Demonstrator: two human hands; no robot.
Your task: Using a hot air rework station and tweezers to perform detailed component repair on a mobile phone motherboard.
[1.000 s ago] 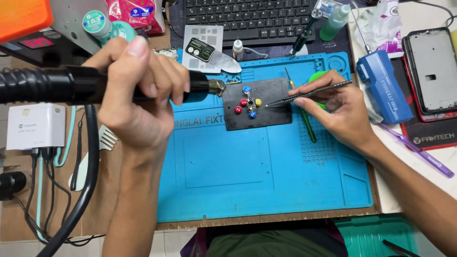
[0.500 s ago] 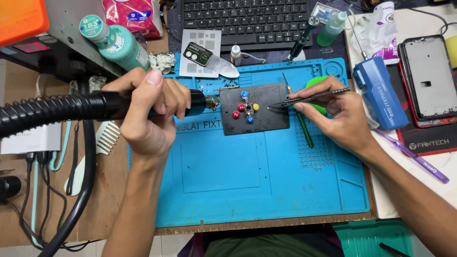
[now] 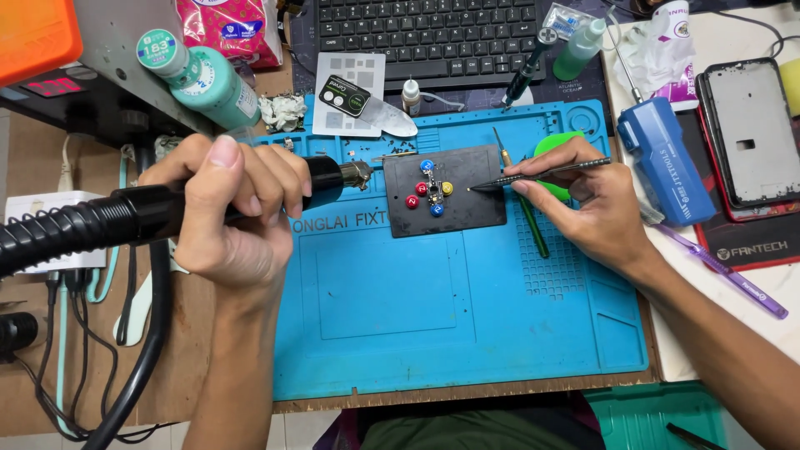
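My left hand (image 3: 233,208) grips a black hot-air handpiece (image 3: 158,208) with a ribbed hose; its metal nozzle (image 3: 357,174) points right, just short of a black holder plate (image 3: 467,212). On that plate a small circuit part (image 3: 432,190) is pinned by red, blue and yellow round magnets. My right hand (image 3: 596,204) holds thin dark tweezers (image 3: 542,173) whose tip rests on the plate just right of the yellow magnet. Plate and hands lie over a blue work mat (image 3: 417,317).
A black keyboard (image 3: 425,37) lies behind the mat. A teal bottle (image 3: 200,79), a small dropper bottle (image 3: 410,96) and a grey stencil card (image 3: 350,83) stand at the back. A blue tool (image 3: 667,158) and a phone frame (image 3: 750,133) are at right; cables hang left.
My left hand has drawn the handpiece down and slightly left, the nozzle backing off from the plate's edge. The tweezers' tip stays by the magnets.
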